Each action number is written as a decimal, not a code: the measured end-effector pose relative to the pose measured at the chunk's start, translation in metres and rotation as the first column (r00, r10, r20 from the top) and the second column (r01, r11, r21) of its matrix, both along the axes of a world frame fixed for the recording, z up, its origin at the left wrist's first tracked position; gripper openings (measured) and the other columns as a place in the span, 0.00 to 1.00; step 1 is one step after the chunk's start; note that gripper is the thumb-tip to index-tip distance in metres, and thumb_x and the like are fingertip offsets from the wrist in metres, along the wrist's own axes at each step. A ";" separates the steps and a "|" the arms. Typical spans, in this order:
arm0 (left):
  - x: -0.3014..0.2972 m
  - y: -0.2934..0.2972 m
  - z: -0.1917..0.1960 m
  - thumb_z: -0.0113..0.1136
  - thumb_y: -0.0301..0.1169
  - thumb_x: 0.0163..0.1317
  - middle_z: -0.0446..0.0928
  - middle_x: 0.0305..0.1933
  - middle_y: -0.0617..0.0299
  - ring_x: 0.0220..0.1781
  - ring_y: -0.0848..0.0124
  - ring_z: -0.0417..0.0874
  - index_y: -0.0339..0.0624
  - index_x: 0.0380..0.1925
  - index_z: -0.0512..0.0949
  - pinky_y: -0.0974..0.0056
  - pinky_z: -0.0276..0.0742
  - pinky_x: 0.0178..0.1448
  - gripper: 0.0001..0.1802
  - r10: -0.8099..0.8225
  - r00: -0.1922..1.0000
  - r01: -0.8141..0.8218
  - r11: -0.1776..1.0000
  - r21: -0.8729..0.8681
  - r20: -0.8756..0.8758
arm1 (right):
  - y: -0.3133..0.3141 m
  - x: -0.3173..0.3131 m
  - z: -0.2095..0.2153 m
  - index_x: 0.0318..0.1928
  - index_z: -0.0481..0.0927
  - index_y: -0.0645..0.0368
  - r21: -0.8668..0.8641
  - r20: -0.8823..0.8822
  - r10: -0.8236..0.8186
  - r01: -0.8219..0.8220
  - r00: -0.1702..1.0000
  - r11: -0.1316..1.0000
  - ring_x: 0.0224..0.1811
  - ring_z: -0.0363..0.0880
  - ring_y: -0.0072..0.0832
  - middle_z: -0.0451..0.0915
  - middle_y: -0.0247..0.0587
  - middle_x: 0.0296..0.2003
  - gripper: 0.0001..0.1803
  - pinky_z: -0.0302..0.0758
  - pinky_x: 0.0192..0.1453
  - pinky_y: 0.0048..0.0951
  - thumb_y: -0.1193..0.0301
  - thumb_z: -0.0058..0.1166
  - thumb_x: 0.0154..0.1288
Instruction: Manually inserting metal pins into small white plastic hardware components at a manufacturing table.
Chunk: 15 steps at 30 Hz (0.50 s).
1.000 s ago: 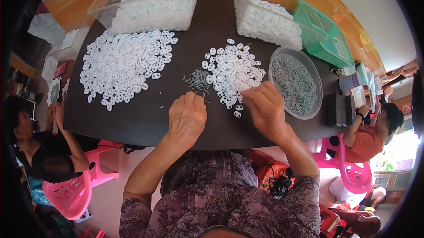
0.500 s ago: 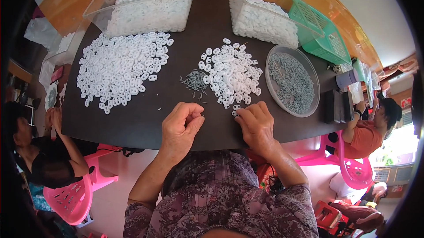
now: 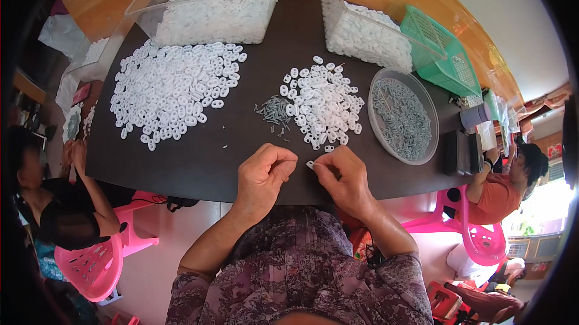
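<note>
My right hand [image 3: 344, 174] pinches a small white oval plastic piece [image 3: 310, 164] between thumb and fingertips, just above the table's near edge. Facing it on the left, my left hand [image 3: 265, 175] is closed in a pinch; whatever its fingertips hold is too small to make out. Beyond my hands lies a heap of white two-holed oval pieces [image 3: 329, 98], with a few loose ones near my right knuckles. Beside that heap, to its left, is a small pile of grey screws [image 3: 274, 111].
A bigger heap of white oval pieces [image 3: 172, 89] spreads at left. Behind stand two clear bins [image 3: 211, 20] [image 3: 368, 32] of white pieces and a green basket [image 3: 443, 53]. A round tub [image 3: 435, 135] of screws and a black box [image 3: 461, 153] sit right. People sit at both sides.
My right hand has drawn back from the heap's near edge with a white oval piece. My left hand has shifted right, so the hands are closer together. The view has shifted slightly.
</note>
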<state>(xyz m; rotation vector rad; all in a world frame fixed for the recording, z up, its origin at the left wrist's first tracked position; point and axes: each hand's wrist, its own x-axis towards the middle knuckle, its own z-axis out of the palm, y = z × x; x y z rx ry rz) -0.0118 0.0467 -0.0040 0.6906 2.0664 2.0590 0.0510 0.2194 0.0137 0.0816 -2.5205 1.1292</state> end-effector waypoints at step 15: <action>0.007 0.007 -0.007 0.58 0.25 0.64 0.75 0.30 0.67 0.28 0.83 0.73 0.36 0.36 0.74 0.77 0.71 0.32 0.05 0.026 0.956 -0.096 0.969 0.229 0.291 | -0.034 -0.007 0.002 0.39 0.79 0.67 -0.526 0.270 0.051 0.103 0.961 0.844 0.34 0.74 0.14 0.80 0.32 0.32 0.06 0.71 0.39 0.17 0.76 0.54 0.65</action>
